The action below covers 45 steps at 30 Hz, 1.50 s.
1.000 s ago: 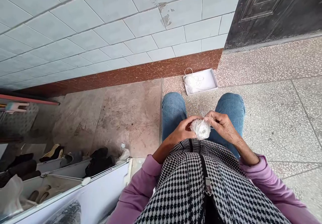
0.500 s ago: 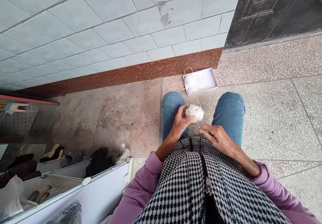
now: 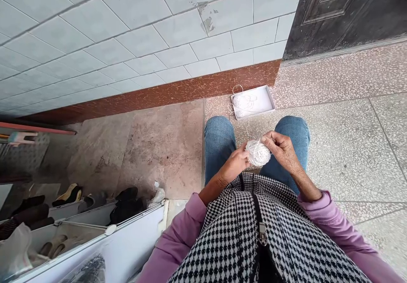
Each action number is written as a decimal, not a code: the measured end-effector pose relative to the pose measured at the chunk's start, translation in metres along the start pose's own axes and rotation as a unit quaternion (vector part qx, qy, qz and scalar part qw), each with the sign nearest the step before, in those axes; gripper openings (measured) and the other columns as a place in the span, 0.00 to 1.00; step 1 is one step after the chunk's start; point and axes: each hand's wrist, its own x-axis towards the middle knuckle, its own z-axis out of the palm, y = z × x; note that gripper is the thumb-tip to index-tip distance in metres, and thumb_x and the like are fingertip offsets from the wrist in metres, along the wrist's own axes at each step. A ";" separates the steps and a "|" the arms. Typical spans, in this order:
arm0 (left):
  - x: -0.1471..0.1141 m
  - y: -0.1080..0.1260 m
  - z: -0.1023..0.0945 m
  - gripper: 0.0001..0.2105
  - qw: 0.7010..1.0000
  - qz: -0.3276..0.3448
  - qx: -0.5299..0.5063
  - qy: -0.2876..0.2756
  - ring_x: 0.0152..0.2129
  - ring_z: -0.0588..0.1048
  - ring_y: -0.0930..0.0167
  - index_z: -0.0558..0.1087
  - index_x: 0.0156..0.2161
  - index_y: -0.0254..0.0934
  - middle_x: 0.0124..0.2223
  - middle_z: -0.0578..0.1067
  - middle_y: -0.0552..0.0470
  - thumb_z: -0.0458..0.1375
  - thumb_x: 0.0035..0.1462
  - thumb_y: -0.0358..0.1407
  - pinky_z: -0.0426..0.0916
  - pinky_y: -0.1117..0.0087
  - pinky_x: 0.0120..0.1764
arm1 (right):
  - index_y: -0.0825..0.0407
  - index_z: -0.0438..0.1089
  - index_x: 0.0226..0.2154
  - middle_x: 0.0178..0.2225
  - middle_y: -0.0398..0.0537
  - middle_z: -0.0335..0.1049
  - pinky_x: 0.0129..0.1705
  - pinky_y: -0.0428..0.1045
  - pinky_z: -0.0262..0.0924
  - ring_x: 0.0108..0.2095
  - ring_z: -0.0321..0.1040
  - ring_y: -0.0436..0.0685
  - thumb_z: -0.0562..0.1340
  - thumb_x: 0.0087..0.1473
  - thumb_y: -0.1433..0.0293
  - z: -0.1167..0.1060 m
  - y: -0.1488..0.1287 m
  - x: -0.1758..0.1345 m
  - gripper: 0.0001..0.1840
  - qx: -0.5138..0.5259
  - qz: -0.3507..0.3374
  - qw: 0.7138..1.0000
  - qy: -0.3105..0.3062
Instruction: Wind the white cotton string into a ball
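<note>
Just beyond our checked garment [image 3: 235, 232], between the knees [image 3: 219, 141], we hold a ball of white cord [image 3: 258, 153].

We judge it light and soft, unlikely to break, though its outer turns could slip loose; its round sides look best to hold, cupped rather than crushed. Our left hand [image 3: 234, 165] curls around its left side, thumb and fingers parted by part of its bulk. Our right hand [image 3: 283, 151] is drawn in at the upper right edge, thumb and forefinger pinched, it seems, on a strand [image 3: 260, 141]; we cannot tell how firmly. Past the knees, on the floor [image 3: 343, 138], we see a shallow box [image 3: 264, 99] with loose coils [image 3: 244, 104] at its left end, and behind it the tiled wall [image 3: 146, 49].
</note>
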 end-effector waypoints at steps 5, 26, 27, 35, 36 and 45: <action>0.012 -0.004 0.004 0.37 0.984 0.042 0.138 0.100 0.51 0.79 0.56 0.77 0.55 0.38 0.50 0.82 0.46 0.81 0.38 0.41 0.72 0.55 0.59 | 0.49 0.67 0.26 0.23 0.40 0.58 0.29 0.49 0.49 0.26 0.51 0.51 0.65 0.63 0.36 -0.002 0.005 0.006 0.35 -0.018 0.000 1.000 -0.014; 0.002 0.011 -0.015 0.35 0.981 0.064 0.177 0.035 0.59 0.77 0.53 0.74 0.62 0.39 0.60 0.79 0.42 0.76 0.50 0.43 0.72 0.56 0.61 | 0.48 0.70 0.32 0.27 0.43 0.68 0.32 0.50 0.58 0.27 0.63 0.53 0.60 0.72 0.47 -0.007 -0.020 -0.020 0.25 -0.077 -0.021 0.990 -0.114; -0.001 0.012 -0.015 0.33 0.985 0.051 0.167 -0.008 0.59 0.77 0.53 0.75 0.63 0.39 0.60 0.80 0.42 0.74 0.53 0.44 0.72 0.55 0.61 | 0.48 0.70 0.31 0.26 0.43 0.67 0.31 0.50 0.58 0.27 0.62 0.53 0.61 0.70 0.44 -0.008 -0.020 -0.014 0.27 -0.058 -0.016 0.994 -0.093; -0.009 0.008 -0.007 0.41 0.994 0.024 0.102 -0.018 0.57 0.79 0.50 0.77 0.63 0.36 0.55 0.83 0.40 0.80 0.44 0.45 0.72 0.53 0.60 | 0.48 0.65 0.27 0.25 0.41 0.61 0.28 0.48 0.56 0.26 0.56 0.51 0.64 0.62 0.35 0.014 -0.006 0.002 0.35 0.012 0.010 0.999 -0.042; -0.010 0.009 -0.007 0.39 0.996 0.020 0.083 -0.009 0.57 0.79 0.50 0.77 0.62 0.36 0.54 0.83 0.40 0.80 0.45 0.45 0.72 0.52 0.60 | 0.48 0.64 0.27 0.25 0.41 0.60 0.28 0.48 0.55 0.26 0.56 0.51 0.63 0.62 0.34 0.015 -0.003 0.004 0.35 0.011 0.007 0.999 -0.040; 0.004 0.036 -0.031 0.35 0.961 0.192 0.099 0.173 0.56 0.78 0.55 0.74 0.58 0.41 0.58 0.80 0.43 0.77 0.47 0.48 0.73 0.52 0.61 | 0.48 0.63 0.28 0.25 0.41 0.61 0.32 0.49 0.56 0.26 0.58 0.52 0.52 0.74 0.41 0.026 0.015 -0.031 0.33 -0.106 0.002 0.983 -0.150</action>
